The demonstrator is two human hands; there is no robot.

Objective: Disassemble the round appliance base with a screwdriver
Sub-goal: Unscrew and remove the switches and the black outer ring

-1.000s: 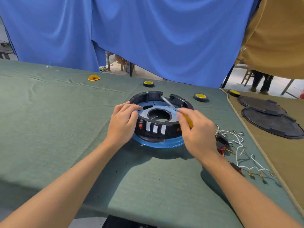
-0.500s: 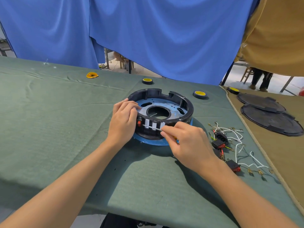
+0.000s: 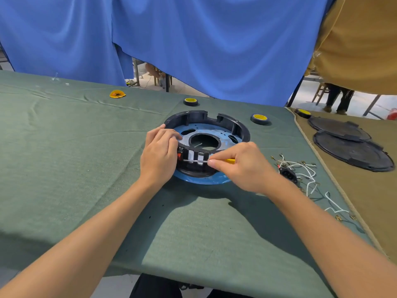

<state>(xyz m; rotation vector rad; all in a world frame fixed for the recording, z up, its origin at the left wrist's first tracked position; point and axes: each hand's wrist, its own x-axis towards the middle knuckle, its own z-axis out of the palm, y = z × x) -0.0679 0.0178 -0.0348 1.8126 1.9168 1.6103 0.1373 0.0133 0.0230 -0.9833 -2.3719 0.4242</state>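
Gripping screwdriver (image 3: pixel 199 161) in right hand (image 3: pixel 242 166), left hand (image 3: pixel 159 155) steadying round base (image 3: pixel 240 130)

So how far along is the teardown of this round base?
Looks done: wiring bundle and two black covers lie aside on the right. In hand: left hand steadies the round base; right hand works the screwdriver sideways at its front wall. Left: black ring sits on the blue plate.

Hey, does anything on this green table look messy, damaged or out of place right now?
Only the loose white wires sprawl tangled right of the round base, ends bare, around a detached black socket. No visible damage.
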